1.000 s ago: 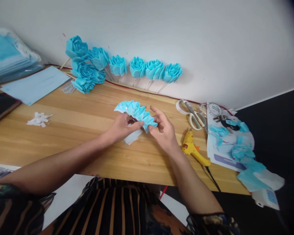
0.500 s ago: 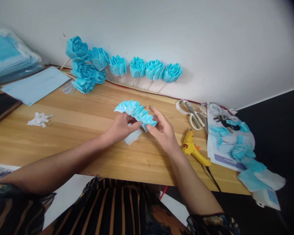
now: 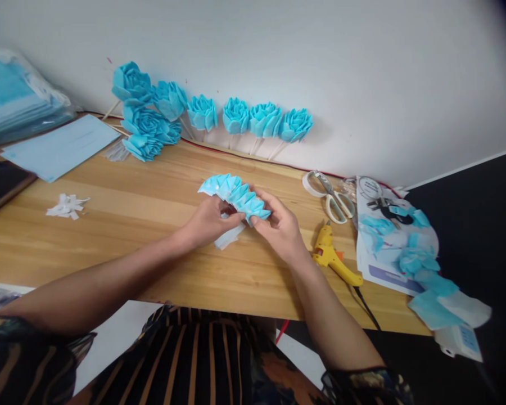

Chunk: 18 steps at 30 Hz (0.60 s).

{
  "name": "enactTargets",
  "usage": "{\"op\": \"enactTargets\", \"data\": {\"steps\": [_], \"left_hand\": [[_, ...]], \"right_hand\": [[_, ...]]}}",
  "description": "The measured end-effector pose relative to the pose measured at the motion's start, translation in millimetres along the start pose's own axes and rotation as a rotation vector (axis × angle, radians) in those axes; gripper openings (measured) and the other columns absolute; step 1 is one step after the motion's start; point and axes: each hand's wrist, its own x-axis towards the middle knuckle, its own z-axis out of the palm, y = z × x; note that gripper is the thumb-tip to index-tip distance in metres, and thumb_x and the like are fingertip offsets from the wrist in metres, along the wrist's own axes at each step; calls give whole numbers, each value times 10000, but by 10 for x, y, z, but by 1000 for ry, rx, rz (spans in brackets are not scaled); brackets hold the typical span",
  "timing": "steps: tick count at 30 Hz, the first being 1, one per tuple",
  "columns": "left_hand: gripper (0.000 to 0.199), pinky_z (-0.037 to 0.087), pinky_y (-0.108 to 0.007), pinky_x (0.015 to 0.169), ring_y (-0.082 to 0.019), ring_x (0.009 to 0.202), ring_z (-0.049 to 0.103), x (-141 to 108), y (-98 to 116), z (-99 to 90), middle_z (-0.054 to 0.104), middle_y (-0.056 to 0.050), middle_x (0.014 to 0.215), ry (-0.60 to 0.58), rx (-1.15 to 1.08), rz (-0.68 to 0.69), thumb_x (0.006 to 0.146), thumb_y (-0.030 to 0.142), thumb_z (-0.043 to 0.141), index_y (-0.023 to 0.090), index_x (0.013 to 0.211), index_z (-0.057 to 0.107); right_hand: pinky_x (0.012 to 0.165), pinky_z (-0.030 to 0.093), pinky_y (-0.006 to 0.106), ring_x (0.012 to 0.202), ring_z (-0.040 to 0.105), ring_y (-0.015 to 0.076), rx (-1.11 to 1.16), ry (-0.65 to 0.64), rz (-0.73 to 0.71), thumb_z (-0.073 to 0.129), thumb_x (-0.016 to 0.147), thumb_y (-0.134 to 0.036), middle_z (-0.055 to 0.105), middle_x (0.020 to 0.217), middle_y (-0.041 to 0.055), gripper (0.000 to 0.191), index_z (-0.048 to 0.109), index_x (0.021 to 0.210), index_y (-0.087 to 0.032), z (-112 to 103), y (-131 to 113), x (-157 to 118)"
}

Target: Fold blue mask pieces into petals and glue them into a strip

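Observation:
A light-blue pleated strip (image 3: 231, 190) with pointed folds curves above the middle of the wooden table, held in both hands. My left hand (image 3: 211, 220) grips its lower edge from the left, the thumb pressed near the centre. At the strip's right end, my right hand (image 3: 278, 225) pinches the folds between thumb and fingers. Some of its fingers are hidden behind the strip. Beneath the hands a pale blue-white piece (image 3: 229, 236) lies on the table.
Blue flowers on sticks (image 3: 236, 116) lean along the wall. To the right are scissors (image 3: 339, 207), a yellow glue gun (image 3: 331, 256) and a printed sheet (image 3: 388, 264). Leftward are white scraps (image 3: 67, 206), blue sheets (image 3: 63, 147), a dark flat object (image 3: 4, 185) and a plastic bag (image 3: 21, 101).
The fingers of my right hand have closed in more behind the strip. The strip has shifted very slightly, and both hands still hold it.

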Motion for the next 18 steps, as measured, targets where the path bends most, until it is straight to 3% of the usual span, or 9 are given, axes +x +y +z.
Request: {"op": "enactTargets", "data": {"steps": [6,13,18], "left_hand": [[507,558,-432,928,-224,909,718,2,29,5,753,-101,1035,14,-74,-11,777,274,696,136,1260,625],[557,553,-419,938,-216,927,720,-23,66,23,754,-95,1100,-49,-71,-11,791,281,702,169,1327,603],[547,556,-417,928,-218,919,721,-14,62,12,755,-104,1090,-36,-70,-8,785,289,701,153,1307,613]], "right_hand": [[842,570,381,897,676,189,47,57,20,680,849,-348,704,977,32,531,568,1359,-252,-49,3,24],[748,533,333,730,595,141,-14,92,20,621,835,-261,626,830,-13,510,575,1342,-240,-5,-13,27],[711,521,334,728,598,156,92,64,64,624,874,-348,638,812,-11,496,559,1358,-259,-36,-36,21]]}}
